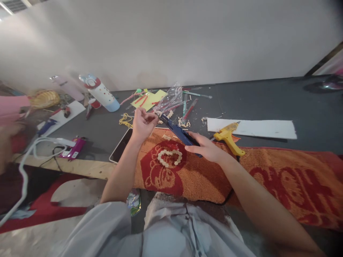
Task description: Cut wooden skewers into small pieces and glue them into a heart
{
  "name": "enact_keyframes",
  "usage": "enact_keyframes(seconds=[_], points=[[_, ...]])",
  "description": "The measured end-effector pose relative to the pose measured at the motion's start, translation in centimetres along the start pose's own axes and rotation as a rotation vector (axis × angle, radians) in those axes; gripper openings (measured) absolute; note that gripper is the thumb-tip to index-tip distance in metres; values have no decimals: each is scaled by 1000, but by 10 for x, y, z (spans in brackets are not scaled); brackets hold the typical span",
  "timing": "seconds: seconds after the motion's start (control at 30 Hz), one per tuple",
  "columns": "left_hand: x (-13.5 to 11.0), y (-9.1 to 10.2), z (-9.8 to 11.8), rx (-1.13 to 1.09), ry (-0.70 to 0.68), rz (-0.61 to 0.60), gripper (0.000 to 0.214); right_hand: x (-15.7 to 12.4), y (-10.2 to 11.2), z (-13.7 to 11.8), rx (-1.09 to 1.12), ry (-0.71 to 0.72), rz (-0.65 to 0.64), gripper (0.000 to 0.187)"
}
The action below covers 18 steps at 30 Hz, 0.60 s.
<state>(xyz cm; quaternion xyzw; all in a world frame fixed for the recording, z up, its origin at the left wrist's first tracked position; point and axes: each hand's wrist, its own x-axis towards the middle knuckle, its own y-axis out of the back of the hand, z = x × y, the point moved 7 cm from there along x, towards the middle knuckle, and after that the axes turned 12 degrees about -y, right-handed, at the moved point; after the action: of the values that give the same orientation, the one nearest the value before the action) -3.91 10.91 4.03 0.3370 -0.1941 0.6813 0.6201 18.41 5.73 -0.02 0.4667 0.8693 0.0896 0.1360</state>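
My right hand (202,146) is closed around a long dark-blue tool (178,132), slanting up to the left to a narrow dark tip. Beside that tip, my left hand (144,123) has its fingertips pinched together. A small pale piece seems to be at those fingertips, but it is too small to name. Below the tool, small cream pieces form a heart-shaped outline (169,157) on the orange and red towel (206,175). More short pale pieces (184,123) lie scattered on the table just past the towel's edge.
A yellow glue gun (229,138) rests by a white strip (254,128) on the right. Plastic packaging (173,98) and yellow paper (150,100) lie behind my hands. Leftward are a phone-like device (120,146), a dotted bottle (102,93), a purple power strip (73,148) and another person's arm (10,134).
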Motion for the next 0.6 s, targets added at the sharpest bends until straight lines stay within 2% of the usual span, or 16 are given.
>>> enact_keyframes(seconds=[0.33, 0.6], points=[[0, 5, -12, 86, 113, -39, 56, -1, 1, -1, -47, 13, 36, 54], [0, 5, -15, 78, 139, -48, 59, -2, 1, -1, -58, 29, 49, 53]])
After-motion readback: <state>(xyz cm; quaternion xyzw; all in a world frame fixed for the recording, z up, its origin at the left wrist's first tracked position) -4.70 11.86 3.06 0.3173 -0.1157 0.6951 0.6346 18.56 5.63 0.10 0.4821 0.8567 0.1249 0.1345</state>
